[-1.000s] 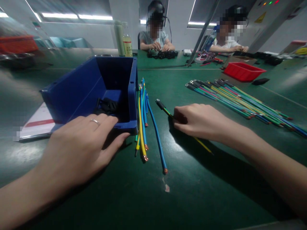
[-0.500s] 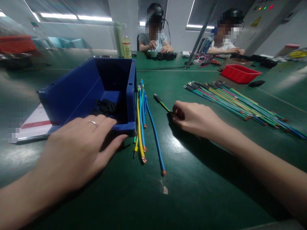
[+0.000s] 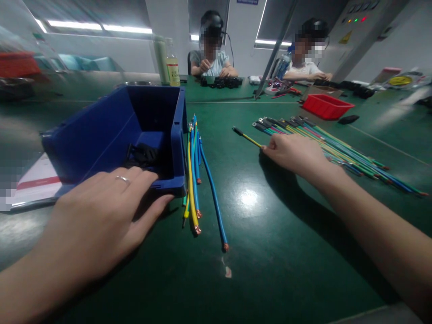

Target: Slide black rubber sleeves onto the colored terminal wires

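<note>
My right hand (image 3: 293, 153) pinches a yellow-and-green cable (image 3: 252, 141) whose far end carries a black sleeve. It is just left of a row of cables (image 3: 340, 148) with lugs and black sleeves, partly hiding them. At the left, my left hand (image 3: 104, 220), with a ring on one finger, grips the front edge of a blue bin (image 3: 177, 135), fingers over the lip and thumb outside. Black pieces (image 3: 143, 155) lie inside the bin. Beside its right wall is a bunch of blue, yellow and green cables (image 3: 194, 180) with bare copper ends; one blue cable (image 3: 213, 193) lies apart.
A red tray (image 3: 327, 107) and a black piece (image 3: 348, 119) sit beyond the cable row. Across the green table (image 3: 270, 270) two people work. A bottle (image 3: 173, 69) stands behind the bin, and a slanted metal pole (image 3: 275, 51) rises at the back.
My right hand has moved right, toward the cable row, carrying the yellow-and-green cable. My left hand stays on the bin. The view has shifted slightly.
</note>
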`<state>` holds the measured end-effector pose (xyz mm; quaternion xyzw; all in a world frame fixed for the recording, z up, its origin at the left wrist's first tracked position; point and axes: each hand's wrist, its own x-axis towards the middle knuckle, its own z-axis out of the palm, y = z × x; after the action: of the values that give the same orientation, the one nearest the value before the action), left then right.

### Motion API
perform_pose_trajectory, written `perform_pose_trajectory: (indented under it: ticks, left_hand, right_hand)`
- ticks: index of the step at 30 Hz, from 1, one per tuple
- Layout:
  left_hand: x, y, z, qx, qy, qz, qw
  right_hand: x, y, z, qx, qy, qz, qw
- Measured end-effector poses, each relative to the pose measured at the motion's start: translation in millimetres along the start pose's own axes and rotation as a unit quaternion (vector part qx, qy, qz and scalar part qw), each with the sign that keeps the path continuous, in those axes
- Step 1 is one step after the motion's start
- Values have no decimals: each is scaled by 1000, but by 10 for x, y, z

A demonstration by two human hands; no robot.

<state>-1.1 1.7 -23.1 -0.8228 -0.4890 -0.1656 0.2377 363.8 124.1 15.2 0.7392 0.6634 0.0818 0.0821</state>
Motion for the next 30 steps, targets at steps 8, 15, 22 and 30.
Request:
perform_pose_trajectory:
  ticks: [8,15,22,30]
  left_hand:
    - [-67,-29,73,-10,-13,-27,999]
    - [-32,-29,34,3,1,5,1000]
    - [-22,-55,71,-3,30,21,999]
    - [49,-29,30,30,53,48,997]
  right_hand:
    - [190,217,79,2,-12,64,998]
    - [301,345,165,19,-3,94,995]
    - [382,400,230,27,14,104,994]
    - [287,442,123,23,64,45,997]
